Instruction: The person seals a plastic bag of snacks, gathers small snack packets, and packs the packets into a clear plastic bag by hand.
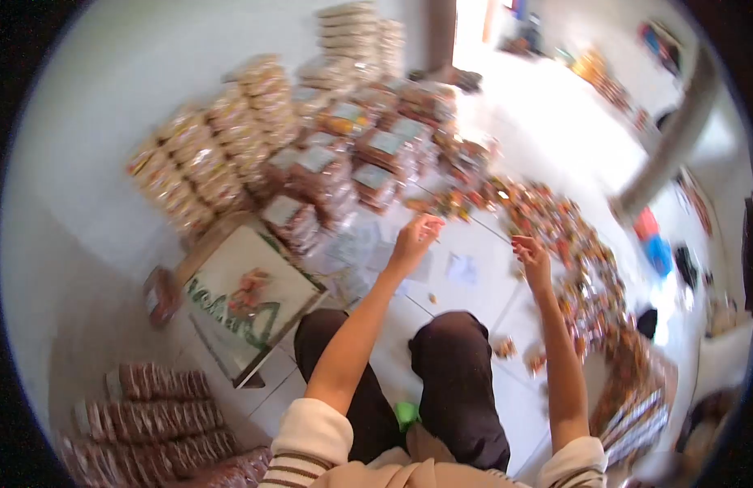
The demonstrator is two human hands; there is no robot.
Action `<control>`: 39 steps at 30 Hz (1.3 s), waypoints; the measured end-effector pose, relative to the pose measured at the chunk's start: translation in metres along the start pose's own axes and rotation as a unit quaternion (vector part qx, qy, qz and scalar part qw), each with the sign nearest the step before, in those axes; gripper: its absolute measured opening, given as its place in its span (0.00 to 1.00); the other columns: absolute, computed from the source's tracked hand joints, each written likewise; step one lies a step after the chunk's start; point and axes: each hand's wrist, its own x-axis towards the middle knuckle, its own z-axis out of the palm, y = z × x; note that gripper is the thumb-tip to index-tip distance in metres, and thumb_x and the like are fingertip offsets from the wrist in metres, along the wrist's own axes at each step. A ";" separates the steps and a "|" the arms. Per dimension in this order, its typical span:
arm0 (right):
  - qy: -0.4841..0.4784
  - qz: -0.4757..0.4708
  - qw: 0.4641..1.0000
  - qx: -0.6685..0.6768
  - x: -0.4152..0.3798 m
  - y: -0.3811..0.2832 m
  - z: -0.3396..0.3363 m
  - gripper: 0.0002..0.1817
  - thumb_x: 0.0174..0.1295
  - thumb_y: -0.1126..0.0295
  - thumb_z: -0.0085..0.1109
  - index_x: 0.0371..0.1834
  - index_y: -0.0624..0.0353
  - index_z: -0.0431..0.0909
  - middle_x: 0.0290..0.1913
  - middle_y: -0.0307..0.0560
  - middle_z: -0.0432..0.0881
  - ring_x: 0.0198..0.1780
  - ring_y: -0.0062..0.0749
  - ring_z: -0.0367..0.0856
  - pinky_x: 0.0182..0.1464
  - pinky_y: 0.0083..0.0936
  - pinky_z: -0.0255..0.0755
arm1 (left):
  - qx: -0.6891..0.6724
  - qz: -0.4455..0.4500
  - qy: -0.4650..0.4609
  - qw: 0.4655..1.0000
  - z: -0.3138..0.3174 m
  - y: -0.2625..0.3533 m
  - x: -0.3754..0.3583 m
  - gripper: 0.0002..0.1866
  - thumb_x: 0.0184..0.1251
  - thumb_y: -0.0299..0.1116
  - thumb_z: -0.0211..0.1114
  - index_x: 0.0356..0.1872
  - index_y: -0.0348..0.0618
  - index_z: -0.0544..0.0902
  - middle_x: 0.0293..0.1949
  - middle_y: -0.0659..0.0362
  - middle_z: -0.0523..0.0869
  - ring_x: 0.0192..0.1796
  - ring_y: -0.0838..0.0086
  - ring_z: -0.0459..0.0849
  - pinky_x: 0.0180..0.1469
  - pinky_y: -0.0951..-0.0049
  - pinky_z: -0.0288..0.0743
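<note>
My left hand is raised over the tiled floor, its fingers pinched together. Whatever they hold is too small and blurred to name. To its right, my right hand is also raised with curled fingers, and a thin pale bit shows at the fingertips. The hands are apart from each other. Close to both lies a long curved heap of small shiny wrapped packets. Below the hands, flat clear plastic bags and a pale sheet rest on the tiles.
Stacks of packed brown bags and pale bags stand along the wall. A printed box sits by my left knee. More brown packs lie lower left. A carton of packets stands at right.
</note>
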 end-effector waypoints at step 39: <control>0.365 0.279 0.880 0.120 -0.135 0.183 -0.007 0.27 0.52 0.75 0.56 0.53 0.61 0.53 0.51 0.49 0.61 0.52 0.29 0.64 0.50 0.25 0.63 | 0.088 -0.110 -0.196 0.970 0.261 -0.119 -0.061 0.34 0.44 0.33 0.70 0.56 0.43 0.65 0.43 0.53 0.75 0.43 0.65 0.75 0.45 0.70 0.70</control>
